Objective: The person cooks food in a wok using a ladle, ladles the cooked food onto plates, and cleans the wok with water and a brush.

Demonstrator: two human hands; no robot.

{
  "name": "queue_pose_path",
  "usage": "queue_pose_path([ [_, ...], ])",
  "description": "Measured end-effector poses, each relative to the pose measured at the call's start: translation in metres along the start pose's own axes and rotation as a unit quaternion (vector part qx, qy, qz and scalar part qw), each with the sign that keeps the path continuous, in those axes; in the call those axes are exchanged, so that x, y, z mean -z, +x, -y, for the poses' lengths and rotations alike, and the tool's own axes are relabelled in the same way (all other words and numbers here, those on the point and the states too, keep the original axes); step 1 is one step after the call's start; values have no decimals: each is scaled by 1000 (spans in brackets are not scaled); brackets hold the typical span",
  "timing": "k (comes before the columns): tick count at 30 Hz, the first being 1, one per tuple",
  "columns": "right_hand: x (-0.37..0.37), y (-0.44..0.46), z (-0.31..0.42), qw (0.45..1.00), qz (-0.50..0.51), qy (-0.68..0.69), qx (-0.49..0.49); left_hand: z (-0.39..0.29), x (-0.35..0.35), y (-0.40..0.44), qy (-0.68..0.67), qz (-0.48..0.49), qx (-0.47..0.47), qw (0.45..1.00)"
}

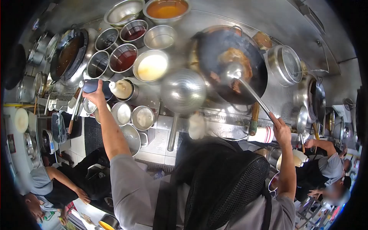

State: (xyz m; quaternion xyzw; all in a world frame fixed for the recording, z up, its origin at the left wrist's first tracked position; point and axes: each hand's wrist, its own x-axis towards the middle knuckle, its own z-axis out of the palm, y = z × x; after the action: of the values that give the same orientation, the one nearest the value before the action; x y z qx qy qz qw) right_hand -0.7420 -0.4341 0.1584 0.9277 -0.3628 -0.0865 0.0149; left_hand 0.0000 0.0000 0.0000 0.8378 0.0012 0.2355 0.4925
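Observation:
My right hand (281,132) is closed round the handle of a ladle (255,94). The ladle's bowl rests inside a large dark wok (211,73), over brownish-orange food (234,55). My left hand (97,96), stretched out to the left, grips a dark squeeze bottle (90,86) that lies tilted on its side. Just right of that bottle stands a pale squeeze bottle (122,89) in a metal holder. Between my arms a perforated strainer (183,90) lies with its handle toward me.
Metal bowls hold red sauce (124,59), a pale yellow liquid (150,67) and orange liquid (166,8). White seasonings fill small pots (143,117). A rolled towel (261,134) lies at the stove's front edge. Other people work at lower left (61,180) and right (326,165).

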Motion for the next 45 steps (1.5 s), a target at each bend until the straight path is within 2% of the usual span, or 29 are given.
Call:
queue_pose_path([
  [2,32,-27,-7,999,-18,-32,11,20,-1,-13,23,35,-6,999],
  [3,24,-16,4,999,-20,-37,8,17,-4,9,-63,81,2,995],
  [5,55,-32,-6,999,-11,-31,-18,23,4,-4,-35,80,1,996],
  [6,69,-40,-11,999,-18,-33,-25,64,0,1,-32,19,-79,996],
  [7,87,-45,-4,998,-14,-36,-53,16,29,-14,124,-34,-111,986],
  [8,105,-50,-4,998,-18,-36,-45,-26,43,-33,36,-86,-73,993],
  [9,122,-55,-4,998,-23,-35,-37,-60,53,-52,29,-140,-106,984],
  [11,166,-61,14,995,21,40,-90,-143,58,-113,-65,-130,-167,975],
  [13,183,-70,12,988,55,87,-114,-189,43,-190,-156,63,-167,971],
  [14,187,-73,8,986,71,100,-112,-241,42,-247,-194,182,-100,959],
  [15,188,-76,0,984,84,113,-109,-264,27,-286,-169,235,-246,925],
  [16,176,-79,-12,985,83,128,-79,-280,9,-339,-255,336,-182,888],
  [17,158,-79,-19,994,43,98,-38,-306,-2,-371,-230,392,-299,839],
  [18,141,-74,-26,982,77,142,-94,-315,-19,-416,-287,449,-280,799],
  [19,114,-69,-40,976,91,180,-79,-321,-36,-448,-288,475,-312,771],
  [20,80,-63,-53,981,59,177,-50,-332,-45,-480,-270,476,-304,780],
  [23,-26,-36,-81,949,-14,314,-26,-326,-71,-533,-42,528,-332,780],
  [24,-57,-27,-86,927,-26,373,-29,-320,-78,-544,-41,514,-341,786],
  [29,-46,21,-49,893,-40,429,-132,-300,-92,-547,-64,471,-364,800],
  [32,-61,58,-53,890,-86,440,-80,-296,-94,-546,-62,466,-358,807],
  [36,-82,111,-53,827,-11,559,-63,-299,-89,-548,-72,472,-330,814],
  [39,-74,124,-55,838,66,541,-25,-303,-83,-560,-31,373,-370,850],
  [40,-74,124,-57,839,95,535,-24,-303,-81,-567,-22,371,-349,860],
  [43,-101,115,-76,876,-54,439,191,-302,-80,-572,-24,352,-344,870],
  [45,-106,96,-94,917,-48,343,199,-301,-78,-571,-32,365,-335,868],
])
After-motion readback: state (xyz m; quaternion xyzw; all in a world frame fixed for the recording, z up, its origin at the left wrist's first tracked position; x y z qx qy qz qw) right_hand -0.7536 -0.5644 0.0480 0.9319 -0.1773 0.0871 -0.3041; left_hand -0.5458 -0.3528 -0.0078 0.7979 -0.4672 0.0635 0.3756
